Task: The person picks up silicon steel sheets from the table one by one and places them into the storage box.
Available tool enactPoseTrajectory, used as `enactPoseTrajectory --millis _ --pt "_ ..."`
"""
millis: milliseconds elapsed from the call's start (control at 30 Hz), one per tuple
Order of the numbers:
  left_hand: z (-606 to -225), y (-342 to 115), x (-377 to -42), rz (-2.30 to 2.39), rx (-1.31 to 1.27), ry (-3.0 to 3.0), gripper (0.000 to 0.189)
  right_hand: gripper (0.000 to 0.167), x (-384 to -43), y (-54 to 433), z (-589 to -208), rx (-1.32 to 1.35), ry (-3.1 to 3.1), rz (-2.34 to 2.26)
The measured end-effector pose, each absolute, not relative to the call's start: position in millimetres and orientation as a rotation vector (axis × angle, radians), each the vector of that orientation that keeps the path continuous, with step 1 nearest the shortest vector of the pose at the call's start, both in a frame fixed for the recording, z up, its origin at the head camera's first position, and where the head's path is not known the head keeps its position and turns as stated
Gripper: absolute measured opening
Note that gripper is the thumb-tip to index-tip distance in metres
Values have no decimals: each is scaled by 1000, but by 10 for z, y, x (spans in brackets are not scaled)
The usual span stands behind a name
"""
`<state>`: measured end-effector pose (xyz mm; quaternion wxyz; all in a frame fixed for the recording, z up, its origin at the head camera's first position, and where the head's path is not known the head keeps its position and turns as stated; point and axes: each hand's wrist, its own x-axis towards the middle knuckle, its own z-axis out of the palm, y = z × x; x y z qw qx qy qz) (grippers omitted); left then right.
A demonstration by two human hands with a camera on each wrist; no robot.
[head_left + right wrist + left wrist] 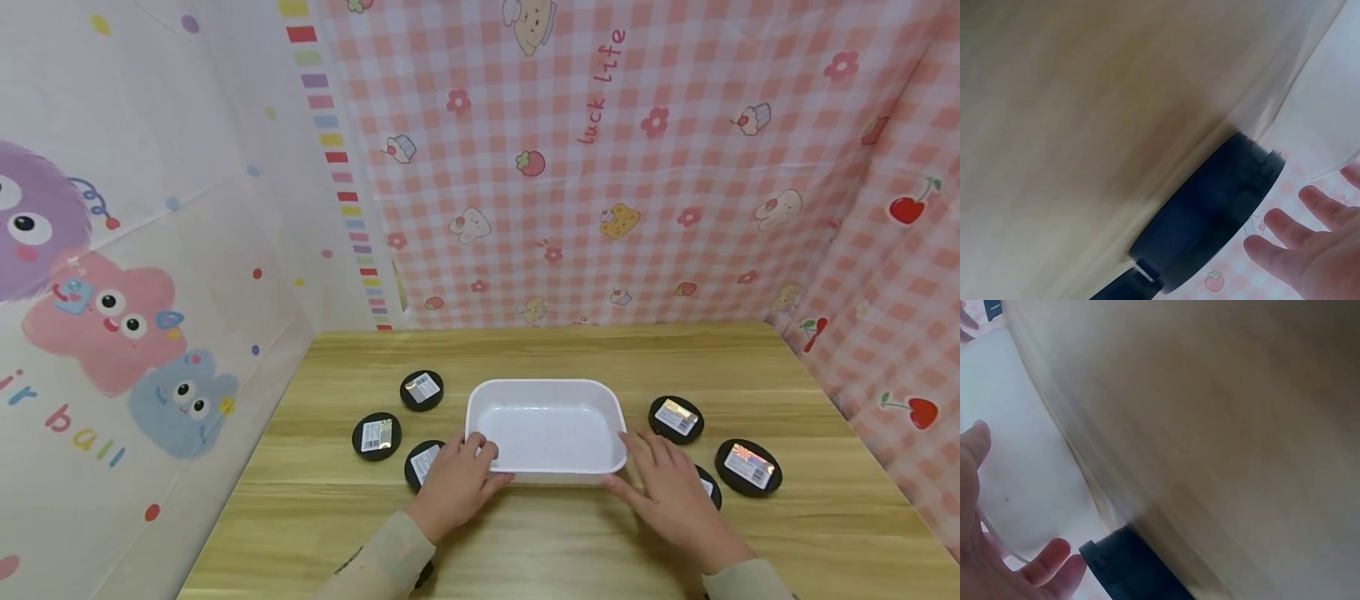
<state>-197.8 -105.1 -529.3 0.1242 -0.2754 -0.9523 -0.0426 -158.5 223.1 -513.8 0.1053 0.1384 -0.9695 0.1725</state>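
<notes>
You're at the positioning step, by the look of it: white tray [546, 478] sits mid-table, long side facing you, between two clusters of black discs, and both your hands are on it, well apart, one at each near corner. Left hand [455, 479] grips its corner, fingers curled over the rim, thumb against the front wall. Right hand [666, 483] only touches: fingers loosely extended, a fingertip at the right rim, thumb by the front wall, the other fingers off it in the right wrist view. Three discs lie left [377, 436], three right [676, 419], all outside the tray; the nearest on each side is partly hidden by a hand. Next move, my judgement: if placement's good, uncurl the left and lift both away evenly so the tray doesn't twist; if not, firm up the right first. Mind those near discs; a sideways sweep could knock them.
</notes>
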Motion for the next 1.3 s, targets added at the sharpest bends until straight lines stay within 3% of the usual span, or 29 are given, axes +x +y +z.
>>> enactPoseTrajectory --millis 467,1300 --pt "-5223 -1122 -1987 -83 -960 -2759 36 77 -1558 2439 -5171 272 -2935 534" --pt "-5299 -1104 -2025 2 -949 -2683 37 98 -1521 2751 -5174 161 -3011 453"
